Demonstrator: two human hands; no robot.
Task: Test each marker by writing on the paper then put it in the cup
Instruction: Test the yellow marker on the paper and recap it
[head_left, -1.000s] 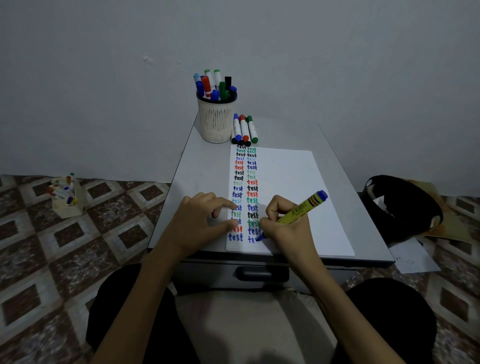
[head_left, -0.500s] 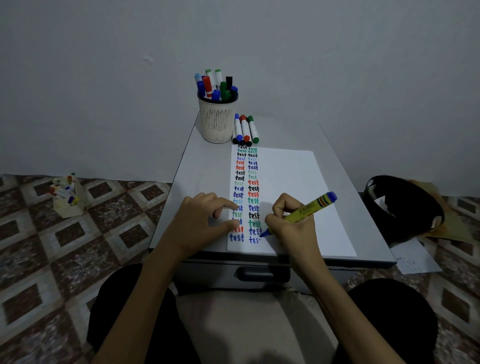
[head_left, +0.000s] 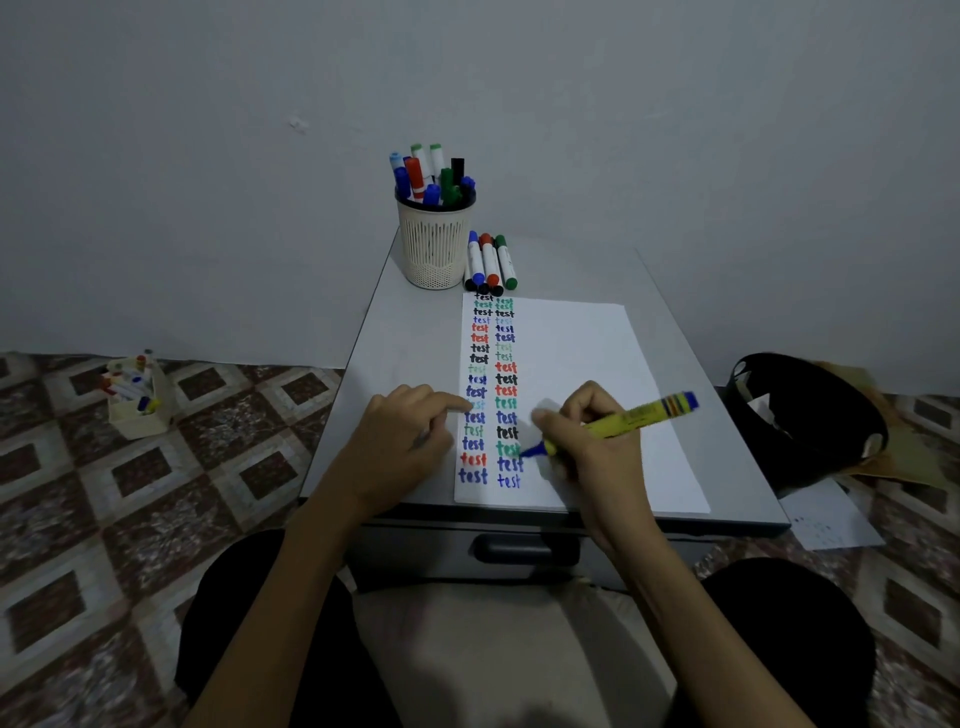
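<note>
We log: right hand (head_left: 582, 441) gripping yellow marker (head_left: 631, 418), blue tip over paper (head_left: 571, 395) beside the "test" columns | left hand (head_left: 410, 441) holding nothing, fingers loosely curled, resting on paper's left edge | cup (head_left: 435, 244) of markers at table's (head_left: 374, 332) far end.

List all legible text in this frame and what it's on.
"test": handwritten again and again in two columns in black, green, blue and red down the left side of the white paper sheet on the grey table.
Dark print on the yellow marker with blue tip held in the right hand: too blurred to read.
White-barrelled markers lying beside the cream mesh cup: any print too small to read.
Nothing else legible.
</note>
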